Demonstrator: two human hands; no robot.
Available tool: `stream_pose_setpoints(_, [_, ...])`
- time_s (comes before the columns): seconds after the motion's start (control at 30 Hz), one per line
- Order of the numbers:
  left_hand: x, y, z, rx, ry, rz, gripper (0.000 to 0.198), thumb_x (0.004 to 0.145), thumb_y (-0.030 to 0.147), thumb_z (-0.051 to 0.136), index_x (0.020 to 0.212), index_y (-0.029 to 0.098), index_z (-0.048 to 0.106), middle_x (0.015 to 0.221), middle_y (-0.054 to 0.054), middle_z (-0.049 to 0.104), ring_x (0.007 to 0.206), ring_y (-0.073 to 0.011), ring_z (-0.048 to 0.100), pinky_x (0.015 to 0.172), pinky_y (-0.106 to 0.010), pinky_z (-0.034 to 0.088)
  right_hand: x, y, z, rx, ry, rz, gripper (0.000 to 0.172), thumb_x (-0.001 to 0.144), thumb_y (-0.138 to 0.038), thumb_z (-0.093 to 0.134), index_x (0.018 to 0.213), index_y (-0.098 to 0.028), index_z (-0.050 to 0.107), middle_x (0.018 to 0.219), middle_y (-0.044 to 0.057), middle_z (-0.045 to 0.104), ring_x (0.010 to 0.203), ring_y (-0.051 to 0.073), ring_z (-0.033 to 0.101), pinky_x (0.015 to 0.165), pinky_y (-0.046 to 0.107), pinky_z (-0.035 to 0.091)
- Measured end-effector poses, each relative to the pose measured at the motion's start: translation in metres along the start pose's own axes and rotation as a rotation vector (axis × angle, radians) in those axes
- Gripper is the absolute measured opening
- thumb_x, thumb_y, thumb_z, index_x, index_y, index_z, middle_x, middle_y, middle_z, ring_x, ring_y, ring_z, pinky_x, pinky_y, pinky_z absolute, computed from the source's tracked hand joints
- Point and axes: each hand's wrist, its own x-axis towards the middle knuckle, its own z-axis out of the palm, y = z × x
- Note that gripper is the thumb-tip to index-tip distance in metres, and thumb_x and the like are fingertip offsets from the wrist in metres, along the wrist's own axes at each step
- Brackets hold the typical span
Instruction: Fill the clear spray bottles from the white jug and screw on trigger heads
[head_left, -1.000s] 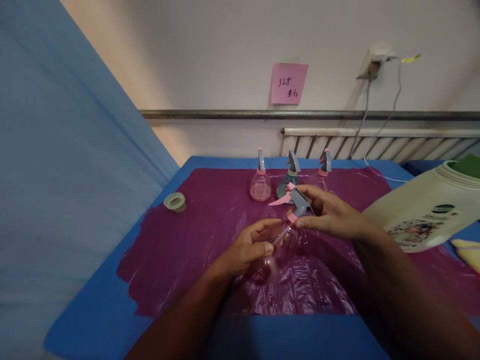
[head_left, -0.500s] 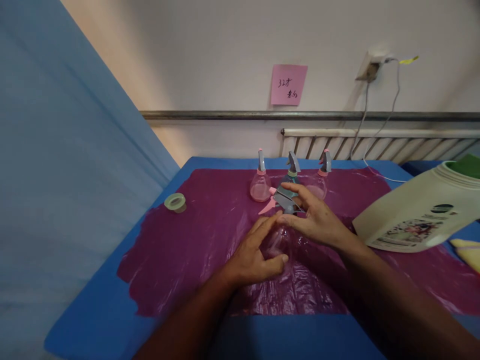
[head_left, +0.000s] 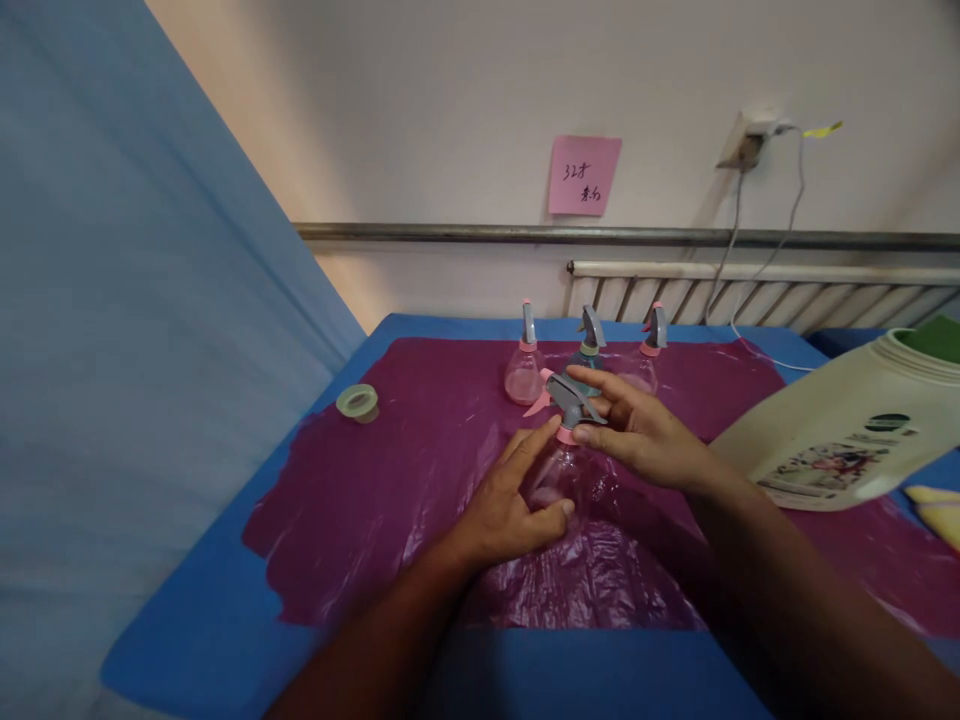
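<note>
A clear spray bottle (head_left: 561,478) with a pink collar and a grey spray head (head_left: 573,396) with a pink trigger stands upright before me on the purple plastic sheet (head_left: 360,500). My left hand (head_left: 510,505) holds its round body, fingers and thumb around the near left side. My right hand (head_left: 637,425) has its fingers at the right of the spray head, the thumb by the pink collar. Behind stand a pink-collared spray bottle (head_left: 523,375), a teal spray bottle (head_left: 589,355) and another pink-collared spray bottle (head_left: 646,368), the last two partly hidden by my right hand.
A large cream jug (head_left: 832,430) with a green top leans at the right. Far left on the sheet sits a small pale green cup-like piece (head_left: 358,402). Yellow cloth (head_left: 937,515) lies at the right edge. A blue curtain (head_left: 150,350) hangs left; cables (head_left: 731,240) run down the wall.
My right hand has turned at the spray head, and the pink collar now shows between my hands. My left hand stays on the bottle. The view has shifted slightly.
</note>
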Motion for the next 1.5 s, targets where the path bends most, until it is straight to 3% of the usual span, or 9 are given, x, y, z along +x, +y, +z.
stream_pose_setpoints(0.3, [0.000, -0.007, -0.002, 0.076, 0.020, 0.045, 0.101, 0.098, 0.033, 0.087, 0.187, 0.042, 0.040, 0.168, -0.011, 0.061, 0.152, -0.0380, 0.066, 0.128, -0.062, 0.061, 0.006, 0.004, 0.019, -0.241, 0.229, -0.073, 0.087, 0.090, -0.049, 0.101, 0.161, -0.025, 0.058, 0.096, -0.002, 0.071, 0.091, 0.023, 0.074, 0.092, 0.044, 0.063])
stream_pose_setpoints(0.5, [0.001, -0.005, -0.006, 0.040, 0.023, 0.046, 0.101, 0.100, 0.037, 0.088, 0.188, 0.041, 0.039, 0.181, -0.012, 0.054, 0.166, -0.0406, 0.056, 0.141, -0.065, 0.047, -0.001, 0.002, 0.014, -0.026, 0.065, -0.047, 0.102, 0.103, -0.049, 0.090, 0.187, -0.028, 0.035, 0.131, 0.010, 0.081, 0.124, 0.028, 0.081, 0.116, 0.053, 0.066])
stream_pose_setpoints(0.63, [0.001, -0.005, -0.005, 0.070, 0.032, 0.096, 0.103, 0.101, 0.034, 0.086, 0.190, 0.044, 0.035, 0.178, -0.011, 0.056, 0.163, -0.0388, 0.060, 0.138, -0.064, 0.052, -0.003, 0.002, 0.011, 0.066, 0.008, -0.023, 0.103, 0.103, -0.046, 0.093, 0.187, -0.030, 0.036, 0.122, 0.006, 0.082, 0.116, 0.025, 0.083, 0.114, 0.050, 0.069])
stream_pose_setpoints(0.93, [0.003, -0.008, 0.001, 0.267, 0.160, 0.290, 0.111, 0.099, 0.027, 0.085, 0.189, 0.052, 0.026, 0.165, -0.010, 0.059, 0.146, -0.0345, 0.067, 0.123, -0.061, 0.061, -0.008, -0.012, 0.020, -0.075, 0.069, -0.111, 0.082, 0.102, -0.043, 0.094, 0.173, -0.032, 0.054, 0.125, 0.008, 0.084, 0.123, 0.028, 0.084, 0.118, 0.050, 0.068])
stream_pose_setpoints(1.1, [0.005, -0.005, 0.000, 0.363, 0.203, 0.334, 0.104, 0.103, 0.030, 0.083, 0.190, 0.046, 0.027, 0.167, -0.012, 0.059, 0.149, -0.0356, 0.066, 0.123, -0.059, 0.062, -0.011, -0.015, 0.024, -0.226, 0.092, -0.204, 0.077, 0.104, -0.042, 0.092, 0.173, -0.033, 0.057, 0.150, 0.012, 0.080, 0.137, 0.031, 0.080, 0.125, 0.053, 0.065])
stream_pose_setpoints(1.23, [0.006, 0.003, -0.002, 0.411, 0.371, 0.394, 0.105, 0.103, 0.046, 0.091, 0.188, 0.036, 0.031, 0.172, -0.017, 0.057, 0.157, -0.0399, 0.062, 0.130, -0.063, 0.058, -0.010, -0.017, 0.026, -0.307, 0.216, -0.242, 0.052, 0.104, -0.044, 0.093, 0.151, -0.032, 0.074, 0.142, 0.010, 0.084, 0.127, 0.029, 0.083, 0.117, 0.051, 0.068])
stream_pose_setpoints(1.33, [0.004, 0.012, -0.001, 0.395, 0.405, 0.538, 0.085, 0.101, 0.055, 0.093, 0.170, 0.025, 0.054, 0.154, -0.018, 0.071, 0.142, -0.0370, 0.072, 0.122, -0.058, 0.062, 0.003, -0.017, 0.031, -0.283, 0.338, -0.247, 0.049, 0.103, -0.049, 0.093, 0.145, -0.030, 0.075, 0.133, 0.009, 0.087, 0.119, 0.028, 0.084, 0.112, 0.050, 0.069])
stream_pose_setpoints(1.43, [0.001, 0.015, 0.009, 0.394, 0.201, 0.675, 0.037, 0.106, 0.048, 0.086, 0.131, 0.023, 0.075, 0.114, -0.008, 0.083, 0.099, -0.0244, 0.079, 0.094, -0.041, 0.065, 0.035, -0.013, 0.045, -0.286, 0.312, -0.252, 0.050, 0.101, -0.054, 0.093, 0.140, -0.028, 0.075, 0.128, 0.009, 0.087, 0.114, 0.027, 0.084, 0.108, 0.050, 0.069])
stream_pose_setpoints(1.5, [0.000, 0.014, 0.018, 0.447, 0.080, 0.689, 0.026, 0.108, 0.049, 0.083, 0.106, 0.023, 0.078, 0.095, -0.004, 0.080, 0.080, -0.0204, 0.073, 0.078, -0.038, 0.058, 0.066, -0.007, 0.059, -0.329, 0.237, -0.259, 0.049, 0.101, -0.053, 0.090, 0.139, -0.026, 0.075, 0.128, 0.010, 0.087, 0.112, 0.028, 0.084, 0.106, 0.051, 0.069])
